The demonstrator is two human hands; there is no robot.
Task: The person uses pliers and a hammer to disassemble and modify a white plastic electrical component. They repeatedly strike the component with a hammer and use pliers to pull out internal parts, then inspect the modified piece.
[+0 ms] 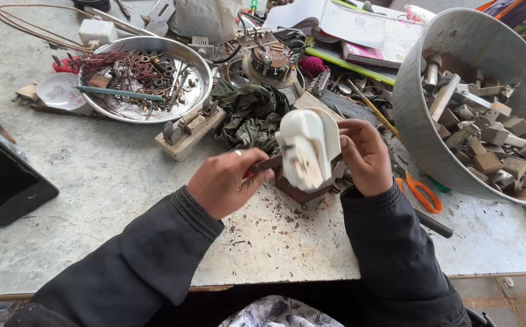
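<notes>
The tabletop (93,200), grey and scuffed, carried the work near the middle of its near edge. A large grey metal tub (414,91) lay tipped at the right edge, filled with blocky metal scrap; a round steel tray (196,66) of reddish wire and small rings sat toward the far left corner, and a dark tablet (2,181) lay at the left edge. A crumpled green cloth (248,115) lay just beyond the hands. The white plastic housing (308,148) stood upright on a brown block (296,192), between both hands. The right hand (366,154) was curled closed against the housing's right side, steadying it, wrist bent inward. The left hand (226,181) was closed on a dark tool (267,163) with its tip at the housing's left side; the tip itself was blurred. Judgement: the prying would go best with the tip kept low at the seam, the right hand pressing the housing down on the block, and force kept small so the plastic would not crack. Orange-handled scissors (420,191) lay just right of the right wrist.
</notes>
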